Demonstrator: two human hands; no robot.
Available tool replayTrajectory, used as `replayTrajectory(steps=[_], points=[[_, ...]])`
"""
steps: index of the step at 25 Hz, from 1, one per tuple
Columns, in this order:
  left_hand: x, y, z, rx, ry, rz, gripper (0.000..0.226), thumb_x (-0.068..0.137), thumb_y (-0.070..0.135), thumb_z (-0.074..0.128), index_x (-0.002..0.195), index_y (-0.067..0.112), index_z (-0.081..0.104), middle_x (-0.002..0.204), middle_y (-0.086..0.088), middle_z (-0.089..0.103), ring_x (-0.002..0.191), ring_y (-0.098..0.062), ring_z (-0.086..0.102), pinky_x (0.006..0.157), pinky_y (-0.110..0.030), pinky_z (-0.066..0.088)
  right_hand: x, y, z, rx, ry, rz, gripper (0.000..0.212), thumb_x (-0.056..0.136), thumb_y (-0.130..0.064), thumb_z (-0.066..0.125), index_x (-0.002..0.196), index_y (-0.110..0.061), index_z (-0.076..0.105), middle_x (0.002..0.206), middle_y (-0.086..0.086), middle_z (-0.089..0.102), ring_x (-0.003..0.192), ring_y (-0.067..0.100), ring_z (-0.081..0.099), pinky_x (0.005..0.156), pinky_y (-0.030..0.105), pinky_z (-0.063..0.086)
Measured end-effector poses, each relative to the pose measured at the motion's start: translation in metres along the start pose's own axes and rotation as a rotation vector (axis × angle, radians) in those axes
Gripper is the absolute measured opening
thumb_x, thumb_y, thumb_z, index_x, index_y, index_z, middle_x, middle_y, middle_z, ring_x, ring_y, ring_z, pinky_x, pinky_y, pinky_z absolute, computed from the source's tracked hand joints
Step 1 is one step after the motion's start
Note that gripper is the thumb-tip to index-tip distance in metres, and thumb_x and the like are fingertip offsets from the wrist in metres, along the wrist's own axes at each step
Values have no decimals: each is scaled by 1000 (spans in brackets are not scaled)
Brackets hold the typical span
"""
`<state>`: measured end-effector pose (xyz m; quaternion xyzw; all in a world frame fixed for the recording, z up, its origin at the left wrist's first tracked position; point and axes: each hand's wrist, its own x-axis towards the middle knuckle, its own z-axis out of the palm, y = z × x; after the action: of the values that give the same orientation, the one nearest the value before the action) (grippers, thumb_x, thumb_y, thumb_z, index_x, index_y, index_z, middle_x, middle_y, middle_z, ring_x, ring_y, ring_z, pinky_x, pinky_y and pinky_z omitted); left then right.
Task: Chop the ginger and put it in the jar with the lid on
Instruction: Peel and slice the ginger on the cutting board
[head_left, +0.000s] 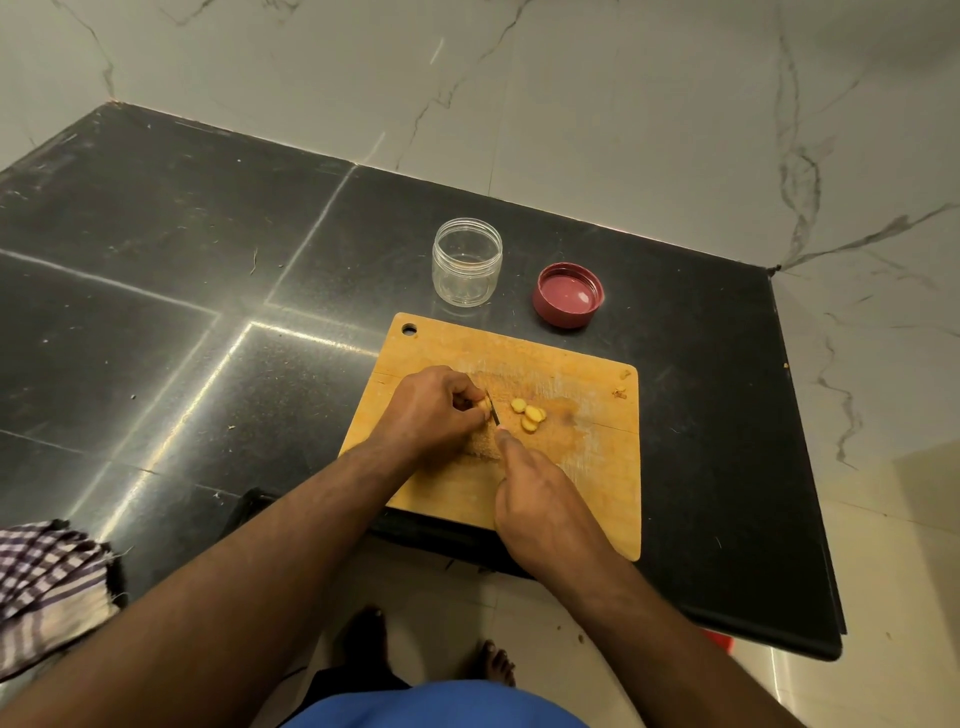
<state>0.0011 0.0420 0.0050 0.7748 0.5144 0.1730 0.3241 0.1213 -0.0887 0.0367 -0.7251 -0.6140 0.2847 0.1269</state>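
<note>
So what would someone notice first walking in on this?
Probably the two hands at work on the wooden board at the counter's front edge: the left hand pinches the ginger while the right hand holds the knife against it, slices just beside. Behind the board stand an empty jar and its red lid, lying upturned.

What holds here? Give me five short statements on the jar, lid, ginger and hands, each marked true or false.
1. The jar stands open and empty. True.
2. The lid is screwed onto the jar. False: it lies on the counter to the jar's right, inside facing up.
3. Cut ginger slices lie on the cutting board. True.
4. The left hand rests idle on the counter. False: it holds the ginger piece on the board.
5. The right hand holds the knife. True.
</note>
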Motion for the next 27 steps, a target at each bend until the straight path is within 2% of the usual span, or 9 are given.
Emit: replayTrajectory(steps=[7, 10, 13, 16, 17, 20, 23, 24, 27], points=[[-4, 2, 1, -12, 17, -31, 27, 86, 29, 75, 109, 17, 75, 98, 8, 65, 85, -6, 59, 66, -13, 42, -24, 7, 12, 46, 34, 3, 55, 103, -18, 34, 156, -23, 19, 139, -1, 47, 115, 13, 49, 98, 27, 43], [-4, 2, 1, -27, 0, -32, 27, 86, 29, 75, 110, 18, 75, 98, 8, 64, 88, -8, 60, 71, -18, 47, -29, 11, 13, 45, 67, 0, 54, 103, -19, 35, 155, -24, 21, 130, -1, 52, 104, 12, 52, 91, 30, 47], [-4, 2, -2, -21, -21, -33, 28, 86, 30, 75, 111, 18, 74, 104, 5, 66, 91, -10, 61, 75, -22, 50, -32, 12, -1, 93, 90, 39, 53, 102, -20, 37, 153, -25, 27, 135, -1, 51, 110, 9, 51, 94, 23, 44], [-4, 1, -2, -29, -36, -31, 28, 87, 28, 75, 113, 18, 72, 105, 6, 65, 91, -9, 60, 76, -22, 50, -34, 15, -22, 237, 151, 115, 51, 100, -19, 42, 150, -31, 36, 126, -6, 58, 81, 0, 59, 64, 12, 43], [-4, 0, -1, -32, -40, -31, 28, 87, 28, 75, 113, 19, 72, 105, 5, 65, 92, -9, 60, 76, -23, 51, -34, 16, -27, 287, 170, 130, 52, 100, -18, 43, 149, -34, 36, 129, -11, 56, 75, -1, 59, 57, 13, 44], [-5, 1, -2, -43, -48, -37, 28, 87, 29, 74, 113, 20, 71, 106, 5, 66, 92, -9, 60, 79, -26, 54, -31, 22, -34, 400, 179, 144, 53, 99, -16, 45, 147, -37, 40, 142, -16, 48, 77, 0, 61, 59, 21, 50], [-5, 2, -2, -70, -51, -44, 28, 87, 28, 75, 113, 20, 70, 104, 6, 66, 91, -8, 61, 77, -25, 54, -29, 26, -33, 468, 207, 173, 52, 98, -16, 47, 145, -39, 42, 130, -11, 58, 57, 2, 54, 50, 23, 45], [-5, 1, -2, -84, -47, -50, 28, 87, 28, 75, 113, 21, 70, 103, 7, 66, 90, -8, 62, 75, -23, 54, -29, 26, -33, 470, 219, 172, 52, 99, -16, 47, 145, -39, 42, 126, -13, 58, 55, 0, 52, 50, 22, 44], [-6, -2, 0, -111, -40, -74, 25, 86, 29, 76, 110, 22, 70, 103, 8, 66, 90, -7, 62, 68, -15, 48, -31, 23, -30, 423, 192, 143, 52, 100, -16, 45, 147, -36, 40, 142, -17, 48, 75, -10, 57, 57, 13, 47]])
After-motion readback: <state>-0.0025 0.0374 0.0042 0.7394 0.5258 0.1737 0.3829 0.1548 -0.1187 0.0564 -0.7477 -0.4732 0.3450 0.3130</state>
